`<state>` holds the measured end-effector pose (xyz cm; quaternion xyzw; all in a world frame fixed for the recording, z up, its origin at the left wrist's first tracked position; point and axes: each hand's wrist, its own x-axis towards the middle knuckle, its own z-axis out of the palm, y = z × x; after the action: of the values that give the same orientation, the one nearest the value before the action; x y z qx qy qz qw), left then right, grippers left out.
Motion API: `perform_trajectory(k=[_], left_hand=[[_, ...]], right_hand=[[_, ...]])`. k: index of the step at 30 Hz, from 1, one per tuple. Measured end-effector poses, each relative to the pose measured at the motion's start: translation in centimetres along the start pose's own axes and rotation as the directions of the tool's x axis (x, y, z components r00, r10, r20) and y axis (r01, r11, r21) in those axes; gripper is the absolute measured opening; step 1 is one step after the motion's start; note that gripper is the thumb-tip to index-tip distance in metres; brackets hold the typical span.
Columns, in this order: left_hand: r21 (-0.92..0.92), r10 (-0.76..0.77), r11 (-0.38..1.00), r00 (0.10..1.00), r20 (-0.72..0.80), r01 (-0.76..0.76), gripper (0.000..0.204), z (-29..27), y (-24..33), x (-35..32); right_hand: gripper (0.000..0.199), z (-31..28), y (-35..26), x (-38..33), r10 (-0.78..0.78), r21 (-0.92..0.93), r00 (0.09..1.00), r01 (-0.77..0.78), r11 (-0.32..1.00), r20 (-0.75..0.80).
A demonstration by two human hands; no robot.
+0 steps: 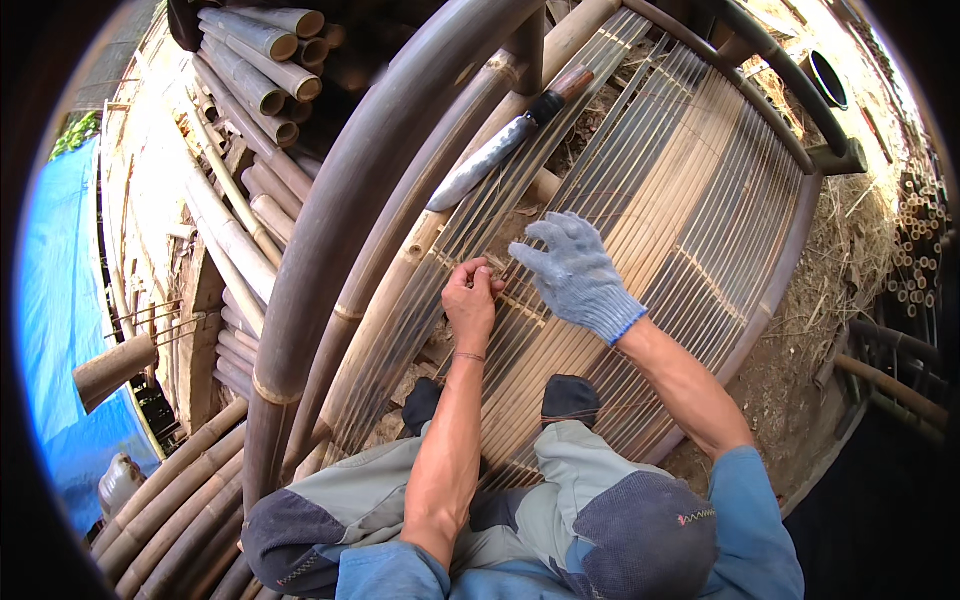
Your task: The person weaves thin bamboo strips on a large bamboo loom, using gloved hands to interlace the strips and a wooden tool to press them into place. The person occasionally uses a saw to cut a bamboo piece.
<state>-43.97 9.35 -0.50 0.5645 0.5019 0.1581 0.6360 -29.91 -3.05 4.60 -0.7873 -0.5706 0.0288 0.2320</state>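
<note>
Below me lies a seat of narrow bamboo slats, set side by side in a curved bamboo frame. My left hand, bare, is at the slats near the frame's left side, its fingertips pinched together; whatever they hold is too small to make out. To its right, my right hand wears a grey knitted glove. Its fingers are bent but apart, just above the slats, with nothing visible in them. A large knife with a dark-wrapped wooden handle rests across the upper left slats, beyond both hands.
Cut bamboo poles are stacked at the upper left, with more poles at the lower left beside a blue tarp. My dark-covered feet are on the slats. Straw litters the ground at right, near more bamboo ends.
</note>
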Motion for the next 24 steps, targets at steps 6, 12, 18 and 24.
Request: perform_trajectory(k=[6,12,18,24], left_hand=[[-0.026,0.027,0.999,0.999,0.017,-0.026,0.022,0.3,-0.4,0.0],[-0.114,-0.001,0.993,1.0,0.018,0.003,0.028,-0.4,-0.2,0.4],[0.191,0.075,0.98,0.994,-0.074,-0.06,0.044,-1.3,-0.3,0.9],[0.792,0.652,0.387,0.748,0.127,-0.472,0.065,5.3,6.4,-5.3]], right_hand=[[0.017,2.2,2.8,2.1,-0.088,-0.177,0.986,0.113,0.978,0.143],[0.024,-12.3,4.9,-9.0,-0.056,0.723,0.887,-0.335,0.604,0.458],[0.021,-34.9,12.0,-27.5,0.783,0.504,0.594,-0.741,0.444,0.185],[0.041,-54.0,22.5,-60.0,0.948,0.052,-0.015,-0.999,0.002,-0.317]])
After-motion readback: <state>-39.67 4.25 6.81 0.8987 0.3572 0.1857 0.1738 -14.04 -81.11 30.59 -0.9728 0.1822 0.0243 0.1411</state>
